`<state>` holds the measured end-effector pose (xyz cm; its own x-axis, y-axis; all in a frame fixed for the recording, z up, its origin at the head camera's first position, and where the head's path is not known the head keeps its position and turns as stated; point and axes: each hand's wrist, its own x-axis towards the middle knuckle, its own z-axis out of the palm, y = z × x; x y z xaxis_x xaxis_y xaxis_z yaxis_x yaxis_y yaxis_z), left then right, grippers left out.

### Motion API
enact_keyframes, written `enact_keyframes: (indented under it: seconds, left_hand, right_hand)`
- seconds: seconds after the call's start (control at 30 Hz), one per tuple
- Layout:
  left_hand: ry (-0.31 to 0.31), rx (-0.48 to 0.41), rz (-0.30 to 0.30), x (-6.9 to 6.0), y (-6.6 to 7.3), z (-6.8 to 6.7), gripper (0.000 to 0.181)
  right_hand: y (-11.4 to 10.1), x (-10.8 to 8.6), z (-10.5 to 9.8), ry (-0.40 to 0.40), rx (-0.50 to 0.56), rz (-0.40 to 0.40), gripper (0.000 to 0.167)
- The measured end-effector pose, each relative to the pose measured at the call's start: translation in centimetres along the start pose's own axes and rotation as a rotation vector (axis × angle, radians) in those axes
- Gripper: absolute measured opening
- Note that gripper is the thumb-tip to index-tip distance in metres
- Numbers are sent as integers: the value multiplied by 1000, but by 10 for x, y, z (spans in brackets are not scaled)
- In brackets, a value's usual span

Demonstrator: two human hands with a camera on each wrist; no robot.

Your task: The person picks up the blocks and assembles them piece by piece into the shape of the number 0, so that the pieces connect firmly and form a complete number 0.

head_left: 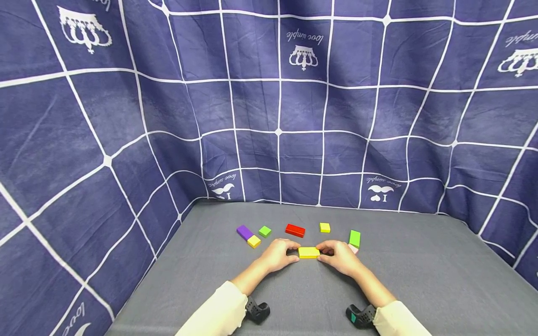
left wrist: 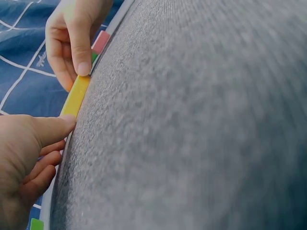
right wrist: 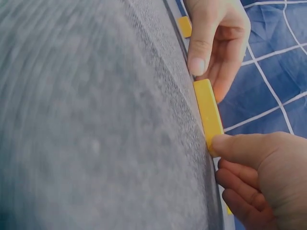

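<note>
A long yellow block [head_left: 308, 253] lies on the grey table between the two hands. The left hand [head_left: 278, 255] has its thumb and fingers at the block's left end; in the left wrist view this hand [left wrist: 21, 158] has its thumb tip against the yellow block [left wrist: 76, 97]. The right hand [head_left: 339, 256] pinches the opposite end, and in the right wrist view its thumb [right wrist: 240, 146] presses on the near end of the block [right wrist: 208, 112]. Some fingertips are hidden behind the block.
Behind the hands lie a red block [head_left: 295, 230], a small green block [head_left: 265, 231] and a small yellow block [head_left: 325, 227]. A purple block [head_left: 244, 233] touches a yellow one [head_left: 254, 241] at the left. By the right hand are a green block [head_left: 355, 238] and a pink one [head_left: 353, 248].
</note>
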<state>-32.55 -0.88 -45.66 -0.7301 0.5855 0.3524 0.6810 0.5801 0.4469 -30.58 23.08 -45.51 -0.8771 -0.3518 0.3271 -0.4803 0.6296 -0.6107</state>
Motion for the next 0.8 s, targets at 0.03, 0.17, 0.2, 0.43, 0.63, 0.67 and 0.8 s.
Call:
enact_keyframes:
  seconds: [0.03, 0.17, 0.2, 0.43, 0.63, 0.67, 0.8]
  left_hand:
    - [6, -2, 0, 0, 0, 1, 32]
    - [32, -11, 1, 1, 1, 3, 30]
    - [37, -15, 2, 1, 1, 4, 29]
    - [54, -6, 31, 3, 1, 6, 29]
    - [67, -18, 25, 4, 1, 6, 26]
    - [71, -20, 24, 4, 2, 7, 26]
    - [81, -34, 20, 3, 3, 9, 24]
  right_hand:
    - [0, 0, 1, 7, -6, 7, 19]
    - [0, 1, 3, 23, -6, 23, 17]
    - [1, 1, 3, 25, -5, 25, 17]
    - [1, 2, 3, 31, -9, 38, 16]
    - [1, 3, 3, 25, 19, 31, 16]
    - [1, 3, 3, 24, 21, 29, 16]
    - [4, 3, 3, 29, 26, 18, 17]
